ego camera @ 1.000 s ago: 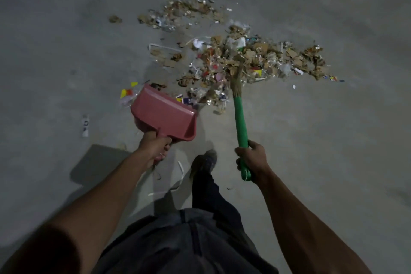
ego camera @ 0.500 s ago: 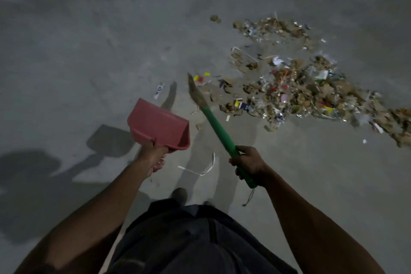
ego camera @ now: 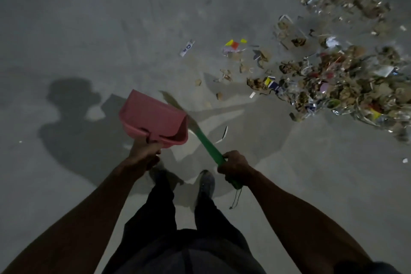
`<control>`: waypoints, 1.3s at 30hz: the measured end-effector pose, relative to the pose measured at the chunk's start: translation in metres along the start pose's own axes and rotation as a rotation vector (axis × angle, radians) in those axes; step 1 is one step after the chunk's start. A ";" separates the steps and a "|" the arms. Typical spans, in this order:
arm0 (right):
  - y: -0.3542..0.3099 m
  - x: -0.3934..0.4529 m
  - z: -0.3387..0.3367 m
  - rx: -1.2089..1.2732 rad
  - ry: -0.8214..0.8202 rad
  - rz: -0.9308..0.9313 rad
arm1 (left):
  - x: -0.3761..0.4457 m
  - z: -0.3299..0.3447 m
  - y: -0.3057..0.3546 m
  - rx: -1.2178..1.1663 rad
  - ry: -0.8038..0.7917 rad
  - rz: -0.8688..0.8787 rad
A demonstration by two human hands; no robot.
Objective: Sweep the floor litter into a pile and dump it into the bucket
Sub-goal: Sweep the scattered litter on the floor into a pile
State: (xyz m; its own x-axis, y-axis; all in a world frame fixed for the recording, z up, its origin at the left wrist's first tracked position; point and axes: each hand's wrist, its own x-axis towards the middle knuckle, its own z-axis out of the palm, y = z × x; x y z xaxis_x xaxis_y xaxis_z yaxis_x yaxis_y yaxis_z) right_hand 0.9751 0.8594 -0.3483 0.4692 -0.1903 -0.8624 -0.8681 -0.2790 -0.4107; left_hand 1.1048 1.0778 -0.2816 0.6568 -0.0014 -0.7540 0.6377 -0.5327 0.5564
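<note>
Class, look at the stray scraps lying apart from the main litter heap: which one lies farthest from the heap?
The white label strip with blue letters. It lies alone on bare floor, left of the yellow-and-red scrap, which sits nearer the heap.

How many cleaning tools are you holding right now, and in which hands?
2. The pink dustpan is gripped by the left hand, raised off the floor. The green-handled broom is gripped by the right hand, its bristles partly hidden behind the dustpan. No bucket is in view.

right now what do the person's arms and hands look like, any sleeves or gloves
Both forearms are bare, with no sleeves in view. The left hand and right hand wear no gloves, and no watch, ring or wristband shows in this dim light. Below, dark trousers and grey shoes.
</note>
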 end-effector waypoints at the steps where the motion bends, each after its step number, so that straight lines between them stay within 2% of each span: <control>1: 0.001 0.007 -0.006 0.065 0.019 0.035 | -0.001 0.002 -0.004 -0.011 -0.013 0.003; 5: 0.000 0.043 -0.044 0.362 0.183 0.163 | 0.006 0.012 -0.020 -0.010 -0.012 -0.041; 8: 0.002 0.061 -0.058 0.463 0.296 0.131 | 0.012 0.017 -0.030 -0.007 -0.009 -0.039; 12: 0.001 0.051 -0.045 0.488 0.354 0.013 | 0.011 0.016 -0.039 -0.031 0.011 -0.021; 15: 0.004 0.025 -0.025 0.374 0.290 -0.046 | 0.006 0.012 -0.041 -0.006 0.003 -0.013; 21: 0.020 -0.025 0.004 0.200 0.020 -0.042 | 0.001 0.007 -0.044 0.039 0.037 -0.016; 25: 0.041 -0.048 0.010 0.099 -0.101 0.050 | -0.001 0.010 -0.045 0.075 0.017 -0.035; 28: 0.067 -0.058 -0.002 0.079 -0.116 0.153 | -0.002 0.018 -0.044 0.094 -0.029 -0.055; 33: 0.104 -0.052 -0.052 0.124 0.104 0.267 | -0.001 0.035 -0.044 0.089 -0.069 -0.041; 36: 0.106 -0.038 -0.082 0.207 0.268 0.252 | 0.002 0.042 -0.044 0.133 -0.071 -0.019; 39: 0.098 -0.027 -0.100 0.273 0.336 0.186 | 0.003 0.048 -0.042 0.158 -0.086 0.019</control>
State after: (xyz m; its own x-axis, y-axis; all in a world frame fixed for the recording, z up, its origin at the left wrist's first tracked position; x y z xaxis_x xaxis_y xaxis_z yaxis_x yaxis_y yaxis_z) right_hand 0.8936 0.7425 -0.3359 0.2893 -0.5204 -0.8034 -0.9322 0.0377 -0.3600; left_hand 1.0607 1.0592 -0.3237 0.6272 -0.0815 -0.7746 0.5495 -0.6585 0.5143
